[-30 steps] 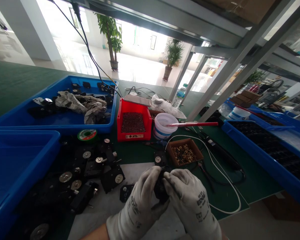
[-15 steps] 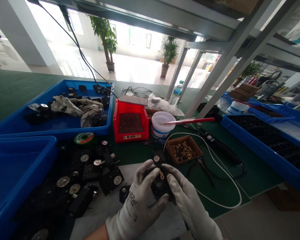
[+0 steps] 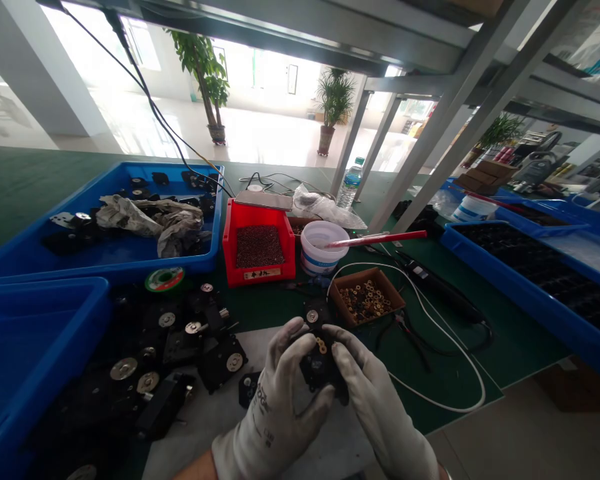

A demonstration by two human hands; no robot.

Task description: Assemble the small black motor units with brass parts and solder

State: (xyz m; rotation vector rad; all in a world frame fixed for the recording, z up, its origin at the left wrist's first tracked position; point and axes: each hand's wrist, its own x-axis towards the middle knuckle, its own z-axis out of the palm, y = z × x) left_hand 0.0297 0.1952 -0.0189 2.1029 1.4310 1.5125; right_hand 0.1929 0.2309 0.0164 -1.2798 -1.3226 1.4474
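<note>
The left hand (image 3: 273, 397) and right hand (image 3: 375, 407), both in white work gloves, are pressed together on a small black part (image 3: 320, 370), pinching it from either side. It sits in the middle of the grip, just above the white sheet (image 3: 200, 427) and not resting on it. The left fingers curl over its near left side, and the right fingers lie along its right edge. Its upper face shows between the hands, with a small brass ring (image 3: 321, 345) on it.

Just beyond the grip, a black plate with a silver bushing (image 3: 313, 317) lies on the green tabletop (image 3: 505, 360). To the left of the hands is a heap of similar black parts (image 3: 180, 353) with silver discs, beside a solder spool (image 3: 165, 280). To the right, near the fingertips, stands a brown box of brass rings (image 3: 365, 300), with pliers (image 3: 410, 347) and a white cable (image 3: 445, 340) past it.

Farther off are a red bin of dark granules (image 3: 259, 247), a white tub (image 3: 320, 250) and blue trays (image 3: 80, 263).
</note>
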